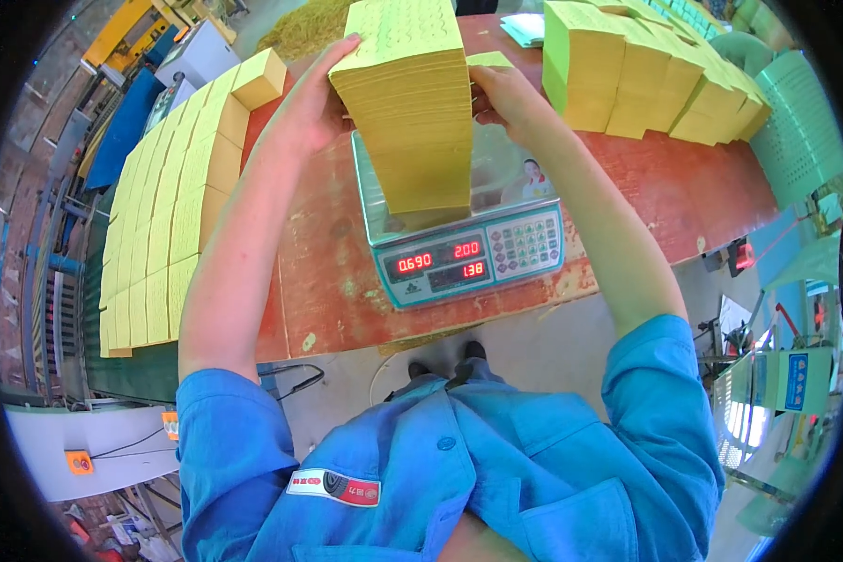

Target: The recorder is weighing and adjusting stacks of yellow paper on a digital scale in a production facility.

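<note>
A tall stack of yellow paper sheets stands on the steel pan of a teal digital scale with red digits lit. My left hand presses against the stack's left side near the top. On the opposite side, my right hand grips the stack's right edge. Both forearms reach up from blue sleeves at the bottom.
The scale sits on a red-brown table. Rows of yellow paper stacks line the left side. More yellow stacks fill the back right. A green plastic chair stands at the right, and a grey floor lies below.
</note>
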Motion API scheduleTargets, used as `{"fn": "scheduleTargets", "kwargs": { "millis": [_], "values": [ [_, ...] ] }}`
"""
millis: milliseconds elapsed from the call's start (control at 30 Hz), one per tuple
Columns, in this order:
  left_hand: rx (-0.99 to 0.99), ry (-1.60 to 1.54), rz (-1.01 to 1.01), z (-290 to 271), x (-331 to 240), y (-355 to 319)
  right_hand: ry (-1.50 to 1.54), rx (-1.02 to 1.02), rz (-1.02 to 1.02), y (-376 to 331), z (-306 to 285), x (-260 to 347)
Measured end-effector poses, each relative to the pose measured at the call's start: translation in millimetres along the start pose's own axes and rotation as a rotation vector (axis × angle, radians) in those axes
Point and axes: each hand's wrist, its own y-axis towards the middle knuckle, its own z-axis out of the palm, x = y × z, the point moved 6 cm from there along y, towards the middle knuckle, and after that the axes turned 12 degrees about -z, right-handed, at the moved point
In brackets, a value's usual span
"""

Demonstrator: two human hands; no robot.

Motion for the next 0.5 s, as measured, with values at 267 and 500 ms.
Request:
{"fn": "scheduleTargets", "kwargs": {
  "millis": [267, 500],
  "values": [
    [-0.027, 0.021, 0.089, -2.4, 3.9, 1.3, -0.102, -0.125, -0.159, -11.2, -7.3, -5.4],
    [0.005, -0.003, 0.327, -26.6, 30.4, 69.4, 0.262, -0.458, -0.025, 27.2, -16.0, -47.2]
  ]
}}
